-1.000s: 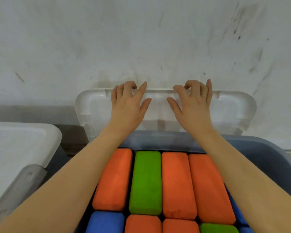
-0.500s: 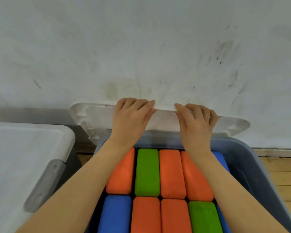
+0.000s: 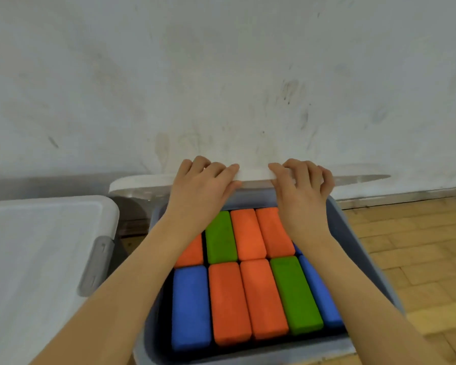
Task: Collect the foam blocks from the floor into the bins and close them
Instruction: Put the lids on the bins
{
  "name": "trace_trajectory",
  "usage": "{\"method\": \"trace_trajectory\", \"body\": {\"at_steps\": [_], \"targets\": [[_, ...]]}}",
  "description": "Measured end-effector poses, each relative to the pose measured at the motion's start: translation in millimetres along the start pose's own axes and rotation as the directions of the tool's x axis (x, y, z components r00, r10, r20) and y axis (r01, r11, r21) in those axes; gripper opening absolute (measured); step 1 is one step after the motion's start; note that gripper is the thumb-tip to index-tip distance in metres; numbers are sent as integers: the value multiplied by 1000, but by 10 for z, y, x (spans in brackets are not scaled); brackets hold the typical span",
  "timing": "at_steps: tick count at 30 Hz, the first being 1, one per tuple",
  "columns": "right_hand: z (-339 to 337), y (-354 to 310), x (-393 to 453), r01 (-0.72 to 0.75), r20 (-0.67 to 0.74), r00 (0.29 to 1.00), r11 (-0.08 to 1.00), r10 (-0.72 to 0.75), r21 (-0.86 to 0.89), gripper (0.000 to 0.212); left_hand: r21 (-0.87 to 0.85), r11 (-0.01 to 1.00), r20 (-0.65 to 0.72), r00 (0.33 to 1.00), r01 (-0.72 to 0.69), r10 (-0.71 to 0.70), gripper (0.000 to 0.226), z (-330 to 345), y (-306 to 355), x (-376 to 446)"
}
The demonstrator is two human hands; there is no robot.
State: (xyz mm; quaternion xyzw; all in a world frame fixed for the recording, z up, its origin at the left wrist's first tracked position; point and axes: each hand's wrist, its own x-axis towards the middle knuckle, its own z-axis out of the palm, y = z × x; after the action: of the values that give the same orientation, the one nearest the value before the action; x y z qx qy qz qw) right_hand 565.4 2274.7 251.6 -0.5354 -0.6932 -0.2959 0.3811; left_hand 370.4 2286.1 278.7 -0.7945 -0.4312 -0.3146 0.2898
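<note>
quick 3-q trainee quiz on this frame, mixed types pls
1. True or false: the left hand and the right hand both grip the white lid.
2. How many green blocks show in the open grey bin?
3. The bin on the left is: A) closed B) open C) tipped over.

Key: 1 true; 2 two, one in the far row, one in the near row; 3 A.

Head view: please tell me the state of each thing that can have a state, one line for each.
Grey bin: open, filled with foam blocks.
White lid: seen almost edge-on at the bin's far rim, not yet down on it.
Left hand: grips the lid's edge.
Right hand: grips the lid's edge.
Foam blocks: packed in rows inside the bin.
Second bin: lid on.
</note>
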Motion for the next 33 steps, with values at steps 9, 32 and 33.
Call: {"method": "trace_trajectory", "body": {"at_steps": [9,32,33], "targets": [[-515,124,-732,42,395,915,992,-87,122,34,-319,942,196,980,108,-46,38,-147,569,-671],[-1087,26,-1732,-304,817,576,928,0,214,35,-555,764,533,846,327,25,35,-273,1283,-1835],[-1097,16,-1728,-291,818,575,932,-10,217,34,-558,768,523,852,314,32,34,-289,1287,-1843]]}}
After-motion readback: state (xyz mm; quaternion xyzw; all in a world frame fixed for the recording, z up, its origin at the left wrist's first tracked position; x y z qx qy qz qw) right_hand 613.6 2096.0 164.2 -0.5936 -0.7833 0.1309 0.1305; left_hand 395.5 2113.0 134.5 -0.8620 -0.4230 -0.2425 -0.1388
